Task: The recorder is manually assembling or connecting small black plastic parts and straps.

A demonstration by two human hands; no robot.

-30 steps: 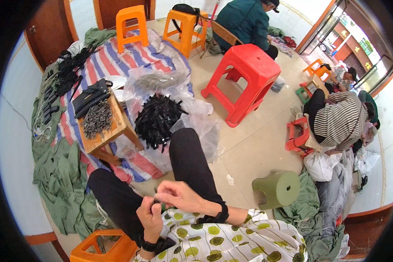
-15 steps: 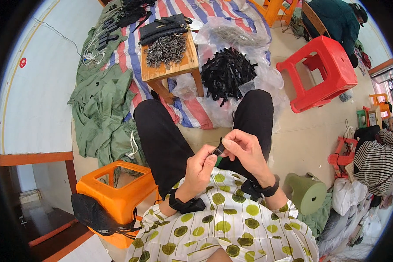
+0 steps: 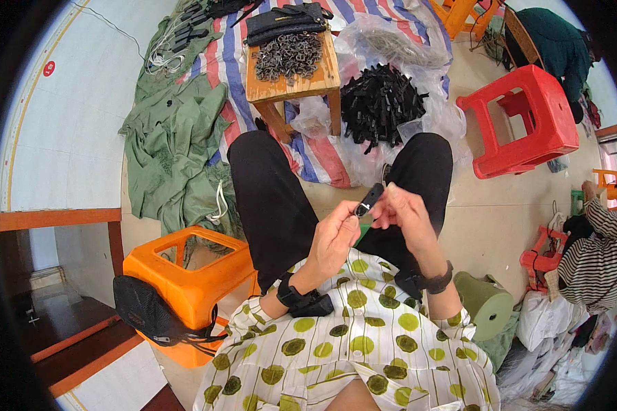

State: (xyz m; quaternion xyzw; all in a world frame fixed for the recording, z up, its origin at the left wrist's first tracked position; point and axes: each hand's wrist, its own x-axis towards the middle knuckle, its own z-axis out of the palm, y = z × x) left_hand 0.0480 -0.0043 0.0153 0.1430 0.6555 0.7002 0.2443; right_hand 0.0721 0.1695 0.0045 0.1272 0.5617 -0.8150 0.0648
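Observation:
A short black strap (image 3: 368, 202) with a bit of pale metal showing on it is held up between my knees. My left hand (image 3: 334, 238) pinches its lower end between thumb and fingers. At the upper end, my right hand (image 3: 406, 214) has its thumb and forefinger pressed together, the other fingers curled. Beyond my knees lies a heap of similar black strap pieces (image 3: 382, 106) on clear plastic. A pile of small metal hardware (image 3: 288, 56) covers part of a wooden stool (image 3: 291, 89), in front of a black bag (image 3: 286, 24).
An orange plastic stool (image 3: 192, 264) with a black mesh bag (image 3: 144, 312) stands at my left. To the right are a red stool (image 3: 528, 120), a green roll (image 3: 485, 308) and people. Green cloth (image 3: 171, 147) and a striped sheet (image 3: 325, 164) lie on the floor.
The strap has been turned and raised slightly, so more of its length shows now. Both hands have shifted a little, and the whole view has moved slightly.

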